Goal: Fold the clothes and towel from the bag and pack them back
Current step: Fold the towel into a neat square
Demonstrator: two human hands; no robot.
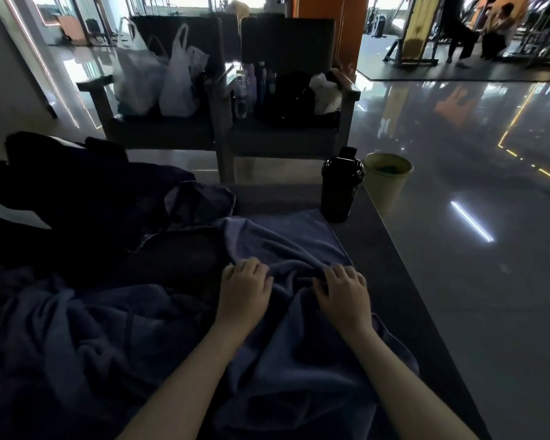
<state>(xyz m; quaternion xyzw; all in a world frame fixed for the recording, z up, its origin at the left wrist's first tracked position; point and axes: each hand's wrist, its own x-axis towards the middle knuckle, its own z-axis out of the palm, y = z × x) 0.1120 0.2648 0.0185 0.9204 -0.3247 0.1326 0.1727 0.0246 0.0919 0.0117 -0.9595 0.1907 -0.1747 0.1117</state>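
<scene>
Towel (283, 242) first: it is blue-grey and lies rumpled across the dark table (394, 249), on the near side of the black bottle (340, 185), with its far corner reaching right up to the bottle's base. We have both hands on it, nearer to us than the bottle and a little to its left. Our left hand (243, 287) has its fingers curled down over a raised fold and grips the cloth there. Our right hand (343, 290), just beside it and closer in line with the bottle, has its fingers bent into a bunched ridge of the same towel. The cloth is gathered into creases between the two hands and spreads under both forearms towards us. Well to the left of the bottle, a heap of dark clothes (77, 201) overlaps the towel's left side; in the dim light we cannot tell the single garments apart. Just right of the bottle is a pale green cup (386, 179), and we cannot tell whether it is on the table corner or on the floor beyond. Beyond the bottle stand two dark armchairs (286, 134). One holds white plastic bags (178, 77), the other a black bag (289, 96) and several small bottles (258, 81).
</scene>
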